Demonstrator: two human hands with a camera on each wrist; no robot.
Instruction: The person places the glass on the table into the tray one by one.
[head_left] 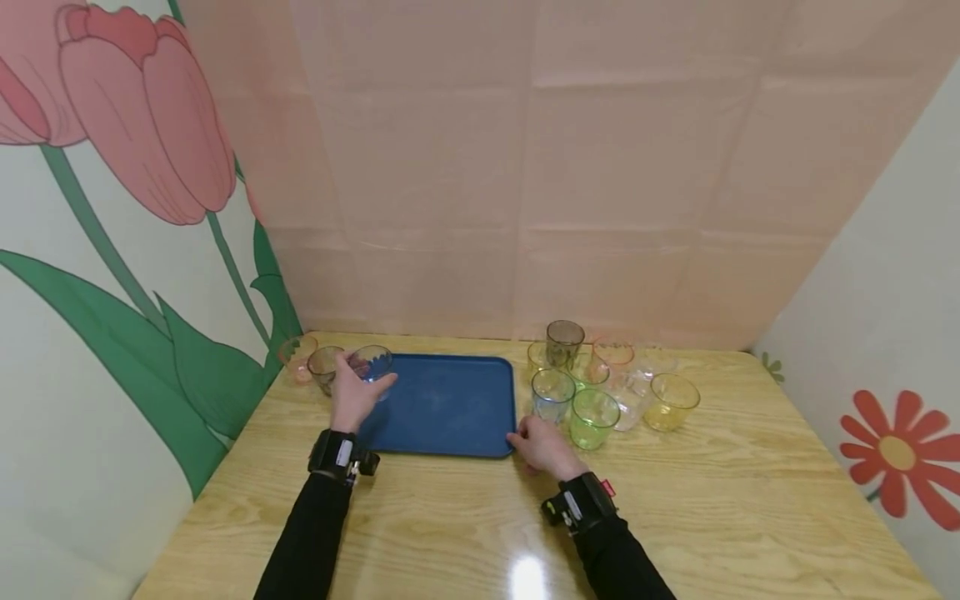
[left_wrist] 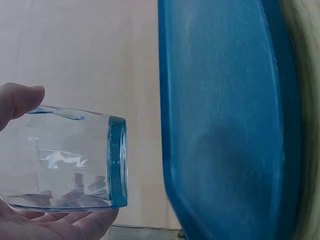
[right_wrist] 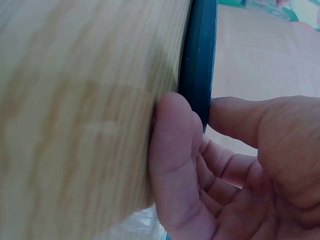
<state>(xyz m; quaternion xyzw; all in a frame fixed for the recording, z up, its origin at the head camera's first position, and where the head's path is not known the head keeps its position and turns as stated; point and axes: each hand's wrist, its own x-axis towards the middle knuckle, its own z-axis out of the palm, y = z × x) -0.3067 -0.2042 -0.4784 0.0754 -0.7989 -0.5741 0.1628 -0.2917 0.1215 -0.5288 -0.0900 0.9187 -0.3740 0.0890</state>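
My left hand (head_left: 354, 398) holds a clear glass tumbler (left_wrist: 75, 160) with a blue-tinted base, thumb on one side and fingers on the other. In the left wrist view the glass is apart from the blue tray (head_left: 450, 408), above its left end. At the tray's near right corner, my right hand (head_left: 546, 446) pinches the rim; in the right wrist view the thumb (right_wrist: 235, 117) and a finger (right_wrist: 172, 145) meet the tray's edge. A brown-tinted glass (head_left: 322, 367) stands just left of my left hand, partly hidden by it.
A pinkish glass (head_left: 298, 367) stands at the table's far left. Right of the tray several coloured glasses crowd together, among them a blue one (head_left: 552, 396), a green one (head_left: 594, 421), a yellow one (head_left: 671, 404) and a dark one (head_left: 564, 342). Behind the table rises a pink-covered wall (head_left: 525, 167).
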